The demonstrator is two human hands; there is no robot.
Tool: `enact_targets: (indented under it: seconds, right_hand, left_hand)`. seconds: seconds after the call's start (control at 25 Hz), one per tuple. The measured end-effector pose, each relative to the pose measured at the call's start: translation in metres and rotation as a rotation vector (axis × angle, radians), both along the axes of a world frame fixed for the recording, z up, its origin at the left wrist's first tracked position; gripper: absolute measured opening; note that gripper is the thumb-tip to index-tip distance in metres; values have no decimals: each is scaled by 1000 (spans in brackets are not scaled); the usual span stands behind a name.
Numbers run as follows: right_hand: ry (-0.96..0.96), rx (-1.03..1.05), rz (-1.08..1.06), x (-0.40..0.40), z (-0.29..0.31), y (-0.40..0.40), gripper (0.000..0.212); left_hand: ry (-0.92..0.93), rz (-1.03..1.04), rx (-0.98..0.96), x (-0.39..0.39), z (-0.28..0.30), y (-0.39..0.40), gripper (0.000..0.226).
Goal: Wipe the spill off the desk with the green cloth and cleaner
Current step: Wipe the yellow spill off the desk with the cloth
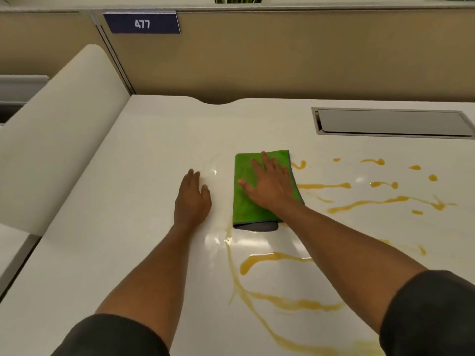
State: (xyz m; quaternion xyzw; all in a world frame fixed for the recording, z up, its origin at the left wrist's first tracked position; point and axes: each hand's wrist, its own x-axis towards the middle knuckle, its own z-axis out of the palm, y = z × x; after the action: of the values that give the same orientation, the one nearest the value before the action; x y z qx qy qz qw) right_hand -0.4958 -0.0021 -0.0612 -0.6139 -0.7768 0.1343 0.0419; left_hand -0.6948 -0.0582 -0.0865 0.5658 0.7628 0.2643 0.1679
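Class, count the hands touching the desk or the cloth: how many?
2: the left hand flat on the bare desk; the right hand flat on the green cloth.

Tan cubicle partition (282, 55) with a "477" sign (142, 23) behind a white divider (59, 129).

Single head-worn wide-angle view, looked forward and down over desk (154, 140) from near edge. Faced far edge and beige partition (282, 60) behind it. Sat close: forearms entered from bottom corners, both hands mid-frame. Wide lens bowed desk edges. No second view to share.
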Motion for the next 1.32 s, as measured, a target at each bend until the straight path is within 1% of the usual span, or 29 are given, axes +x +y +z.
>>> enact_targets:
  seconds: [0.08,0.16,0.2,0.36,0.48,0.52,0.56,0.6,0.68,0.72,0.76,0.84,0.88,0.92,0.96,1.0,1.04,1.12,1.2,1.24,1.28,1.32]
  right_hand:
    - [-75,-57,-26,-6,-16,4,80]
    - [-122,-28,-44,-10,-26,3,79]
    - [-138,-4,-41,-12,-29,4,78]
    - [-172,24,20,-10,-31,20,77]
    - [-157,-12,-120,-29,-31,35,75]
    - [-148,-18,-116,-38,-31,34,73]
    - [-134,-12,-52,-43,-31,31,69]
    - [-111,4,58,-41,-32,26,64]
    - [-69,54,279,-9,-32,24,59]
    - [-49,86,306,17,-33,31,59]
    - [-33,108,249,45,-35,40,60]
    - [-41,99,-20,92,-35,61,61]
    - [-63,70,-153,103,-36,67,61]
    - [-84,38,-254,102,-36,72,62]
    - [-94,19,-309,91,-36,72,64]
    - [-92,14,-316,72,-33,67,67]
    - [-83,25,-264,53,-32,58,70]
    - [-74,44,-17,27,-33,33,67]
    - [-62,25,190,41,-34,17,59]
    - [-42,37,226,62,-33,21,57]
    - [-32,64,197,86,-33,29,56]
    - [-47,92,114,112,-33,38,57]
  left_hand:
    - [108,10,19,2,-10,-3,50]
    - [220,15,43,1,-15,0,52]
    - [243,29,44,1,-17,2,53]
    - [250,32,40,2,-19,2,53]
    - [277,7,39,2,-23,5,50]
    - [279,6,43,2,-24,6,49]
    - [282,6,47,1,-25,6,49]
    - [285,3,43,1,-25,6,48]
    - [290,-1,28,-1,-25,5,48]
    - [292,0,21,0,-24,4,47]
    - [292,2,16,1,-23,4,47]
    - [304,-3,8,2,-23,4,47]
    - [313,-5,2,2,-22,5,47]
    - [322,-7,-5,2,-22,6,47]
    - [326,-9,-11,3,-22,6,48]
    - [325,-12,-18,3,-23,6,48]
    - [323,-17,-21,3,-23,6,48]
    - [308,-12,-23,0,-23,6,49]
    - [303,-15,-34,0,-23,5,50]
    - [305,-15,-40,0,-23,4,50]
    - [302,-14,-43,1,-21,2,51]
    - [290,-13,-44,3,-19,2,51]
